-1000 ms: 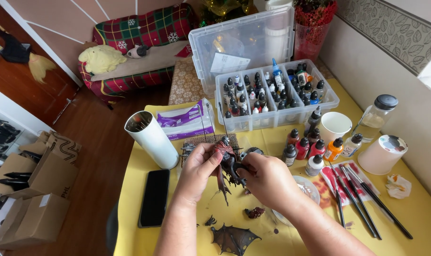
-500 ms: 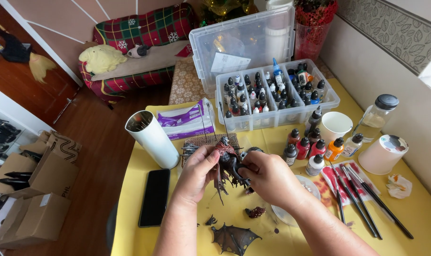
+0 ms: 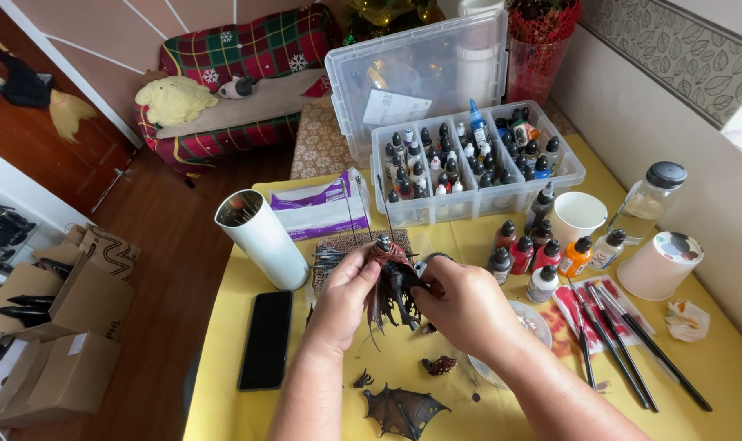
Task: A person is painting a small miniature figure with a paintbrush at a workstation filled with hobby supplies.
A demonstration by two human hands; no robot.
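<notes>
Both hands meet over the yellow counter, sharing one small figure between them. From the head view, the left hand has its fingers pinched shut on the upper part of a dark red miniature figure, while the right hand curls its fingers closed against the figure's other side, thumb tucked toward the model. The figure is held upright, just above the counter, with thin ragged strips hanging from it below the fingers.

Just below the fingers lie a dark bat-like wing piece and a small reddish scrap, both loose on the counter. To the left of the left hand's fingers lies a black phone, and above it stands a white tube. Beyond the fingers sits a clear plastic bin of paint bottles, with a tissue box beside it. To the right of the right hand's fingers stand loose paint bottles, a white cup, and several brushes lying side by side.
</notes>
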